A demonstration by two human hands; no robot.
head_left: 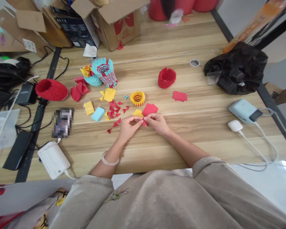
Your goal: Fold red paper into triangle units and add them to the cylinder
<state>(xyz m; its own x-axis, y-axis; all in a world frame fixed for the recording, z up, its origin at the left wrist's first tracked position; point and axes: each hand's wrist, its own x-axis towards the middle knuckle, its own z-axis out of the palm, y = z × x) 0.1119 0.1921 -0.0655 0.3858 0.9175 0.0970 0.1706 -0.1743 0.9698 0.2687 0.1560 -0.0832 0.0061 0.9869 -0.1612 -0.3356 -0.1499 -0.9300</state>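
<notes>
My left hand (131, 127) and my right hand (158, 123) meet over the near middle of the table. Between their pinched fingertips is a small piece of red paper (144, 122), mostly hidden by the fingers. Just beyond the fingertips lie red paper slips (150, 109) and a yellow paper slip (137, 112). Left of them, small folded red triangles (113, 109) are scattered. A ring of folded yellow paper (137, 98) sits behind the slips. Farther off stands a red folded-paper cup (166, 77), with more red slips (180, 96) to its right.
At the back left are a blue-and-red paper vase (105, 72) and cardboard boxes (119, 28). A red paper piece (51, 90), phone (63, 122) and white power bank (53, 160) lie left. Right are a black plastic bag (238, 68) and a blue power bank (244, 110) with cables.
</notes>
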